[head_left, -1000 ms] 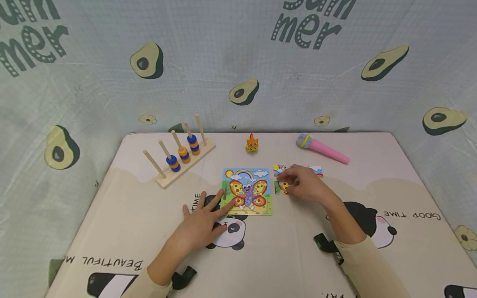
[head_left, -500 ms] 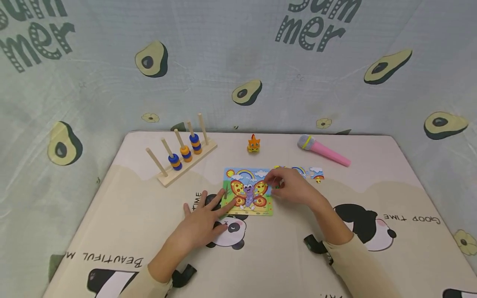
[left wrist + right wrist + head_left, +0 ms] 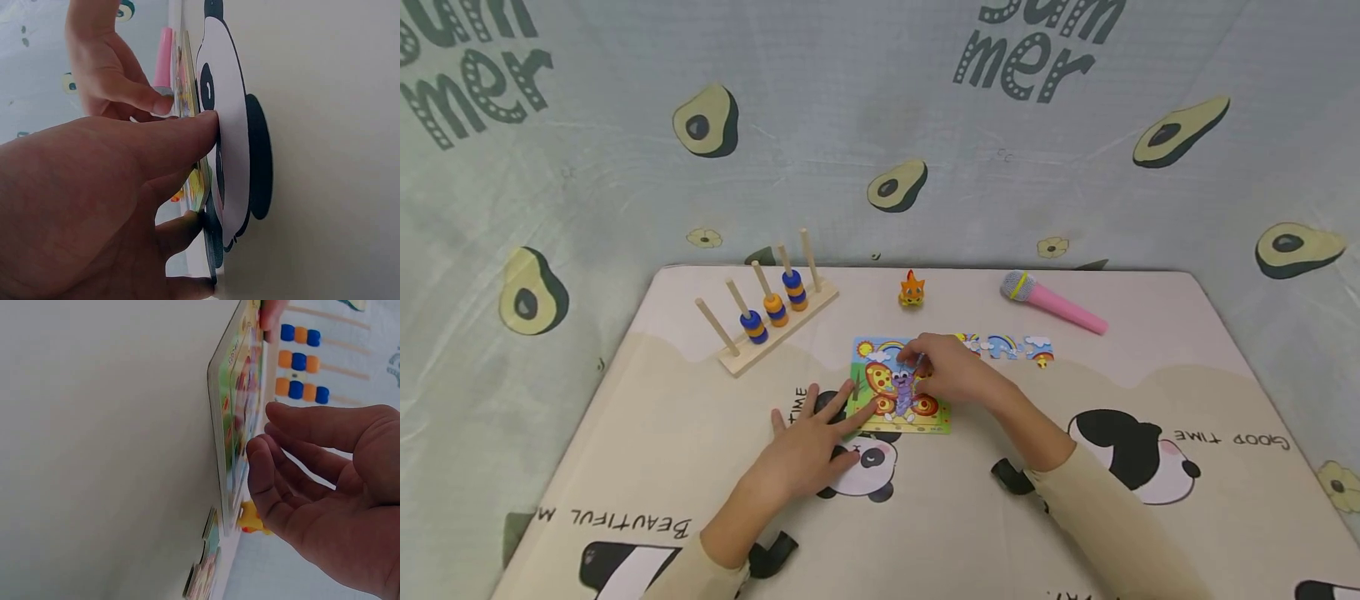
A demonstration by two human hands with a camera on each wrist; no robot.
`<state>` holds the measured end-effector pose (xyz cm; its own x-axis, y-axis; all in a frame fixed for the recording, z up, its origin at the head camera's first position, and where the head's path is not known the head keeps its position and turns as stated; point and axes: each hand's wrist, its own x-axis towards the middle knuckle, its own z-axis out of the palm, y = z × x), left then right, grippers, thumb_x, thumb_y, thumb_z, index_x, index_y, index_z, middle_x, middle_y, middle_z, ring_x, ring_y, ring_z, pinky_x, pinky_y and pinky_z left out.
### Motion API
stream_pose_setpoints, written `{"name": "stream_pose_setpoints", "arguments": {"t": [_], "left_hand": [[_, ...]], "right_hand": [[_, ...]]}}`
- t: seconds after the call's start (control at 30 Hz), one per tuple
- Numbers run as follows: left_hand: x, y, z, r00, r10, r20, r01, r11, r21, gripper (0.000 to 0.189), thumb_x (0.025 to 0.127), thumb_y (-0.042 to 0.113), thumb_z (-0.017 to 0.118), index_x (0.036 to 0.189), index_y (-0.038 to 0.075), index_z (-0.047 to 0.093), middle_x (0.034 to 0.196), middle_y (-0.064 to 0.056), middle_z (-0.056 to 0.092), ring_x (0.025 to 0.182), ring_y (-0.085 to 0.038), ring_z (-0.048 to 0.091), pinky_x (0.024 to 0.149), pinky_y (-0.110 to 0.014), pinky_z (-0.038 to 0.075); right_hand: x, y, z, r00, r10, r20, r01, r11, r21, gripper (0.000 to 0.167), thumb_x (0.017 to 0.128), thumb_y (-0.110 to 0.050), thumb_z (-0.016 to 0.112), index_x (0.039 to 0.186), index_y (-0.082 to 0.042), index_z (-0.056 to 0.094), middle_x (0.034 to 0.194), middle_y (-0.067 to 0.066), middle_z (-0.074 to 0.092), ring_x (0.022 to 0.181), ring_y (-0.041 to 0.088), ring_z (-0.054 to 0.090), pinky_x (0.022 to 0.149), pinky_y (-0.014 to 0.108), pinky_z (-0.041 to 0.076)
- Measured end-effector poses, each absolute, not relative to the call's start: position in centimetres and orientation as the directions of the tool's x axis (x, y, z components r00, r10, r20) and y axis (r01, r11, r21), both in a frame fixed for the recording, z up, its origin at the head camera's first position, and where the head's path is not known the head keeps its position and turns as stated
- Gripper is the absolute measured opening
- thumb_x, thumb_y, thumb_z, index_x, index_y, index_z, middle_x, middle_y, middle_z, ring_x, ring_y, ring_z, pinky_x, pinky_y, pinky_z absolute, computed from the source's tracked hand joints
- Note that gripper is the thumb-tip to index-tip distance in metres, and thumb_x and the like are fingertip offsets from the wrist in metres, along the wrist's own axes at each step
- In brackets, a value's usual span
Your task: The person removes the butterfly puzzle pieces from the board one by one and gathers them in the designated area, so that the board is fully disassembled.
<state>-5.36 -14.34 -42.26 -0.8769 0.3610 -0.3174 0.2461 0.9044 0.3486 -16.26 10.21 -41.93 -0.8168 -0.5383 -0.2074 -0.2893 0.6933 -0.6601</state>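
The square butterfly puzzle board [image 3: 887, 417] lies flat on the table. My left hand [image 3: 801, 454] rests beside its lower left corner, fingers spread and mostly straight, with fingertips on the board's edge. Over the board's upper right part hovers my right hand [image 3: 955, 371], its fingers bent. The right wrist view shows a gap between thumb and forefinger of that hand [image 3: 325, 469], close to the board [image 3: 228, 419]; whether a puzzle piece is between the fingertips is unclear. Right of the board lie a rainbow puzzle piece [image 3: 1002, 347] and a cloud puzzle piece [image 3: 1039, 348], plus a partly covered sun piece [image 3: 970, 341].
A wooden peg stand [image 3: 778, 329] with blue and orange rings stands at the back left. Behind the board sits a small orange toy figure [image 3: 912, 290]. A pink toy microphone [image 3: 1060, 306] lies at the back right. Patterned cloth [image 3: 820, 108] hangs behind the table.
My right hand has moved left from the loose puzzle pieces to above the board, uncovering the rainbow piece. My left hand has stayed in place on the board's edge.
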Motion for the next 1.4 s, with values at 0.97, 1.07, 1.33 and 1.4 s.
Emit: {"name": "stream_pose_setpoints", "arguments": {"t": [0.97, 1.07, 1.33, 1.4], "left_hand": [[-5.1, -14.2, -41.9, -0.875, 0.367, -0.315, 0.252, 0.902, 0.351, 0.063, 0.101, 0.042, 0.066, 0.159, 0.042, 0.041, 0.175, -0.001, 0.020, 0.156, -0.057, 0.015, 0.101, -0.093, 0.018], [-5.1, -14.2, -41.9, -0.875, 0.365, -0.317, 0.249, 0.903, 0.351, 0.063, 0.101, 0.041, 0.067, 0.159, 0.042, 0.042, 0.175, -0.001, 0.021, 0.156, -0.057, 0.015, 0.101, -0.093, 0.018], [-5.0, -14.3, -42.0, -0.875, 0.362, -0.320, 0.245, 0.903, 0.353, 0.063, 0.101, 0.042, 0.066, 0.159, 0.042, 0.042, 0.175, -0.002, 0.021, 0.155, -0.058, 0.016, 0.101, -0.093, 0.018], [-5.0, -14.3, -42.0, -0.876, 0.361, -0.318, 0.246, 0.904, 0.350, 0.063, 0.101, 0.042, 0.066, 0.159, 0.042, 0.041, 0.175, -0.001, 0.021, 0.155, -0.058, 0.016, 0.101, -0.093, 0.018]], "right_hand": [[-16.9, 8.8, -42.1, -0.816, -0.517, -0.258, -0.278, 0.743, -0.609, 0.041, 0.083, -0.002, 0.081, 0.122, -0.005, 0.068, 0.105, 0.006, 0.062, 0.095, 0.020, 0.057, 0.088, 0.033, 0.053], [-16.8, 8.7, -42.1, -0.814, -0.518, -0.263, -0.275, 0.742, -0.611, 0.040, 0.085, -0.001, 0.079, 0.123, -0.005, 0.067, 0.105, 0.006, 0.062, 0.096, 0.020, 0.056, 0.089, 0.034, 0.053], [-16.6, 8.7, -42.2, -0.814, -0.519, -0.260, -0.273, 0.738, -0.617, 0.040, 0.086, -0.001, 0.077, 0.124, -0.007, 0.067, 0.105, 0.005, 0.063, 0.098, 0.021, 0.056, 0.091, 0.034, 0.052], [-16.5, 8.7, -42.2, -0.815, -0.522, -0.252, -0.276, 0.733, -0.622, 0.041, 0.085, -0.001, 0.078, 0.124, -0.007, 0.067, 0.105, 0.004, 0.063, 0.098, 0.020, 0.056, 0.090, 0.034, 0.052]]}}
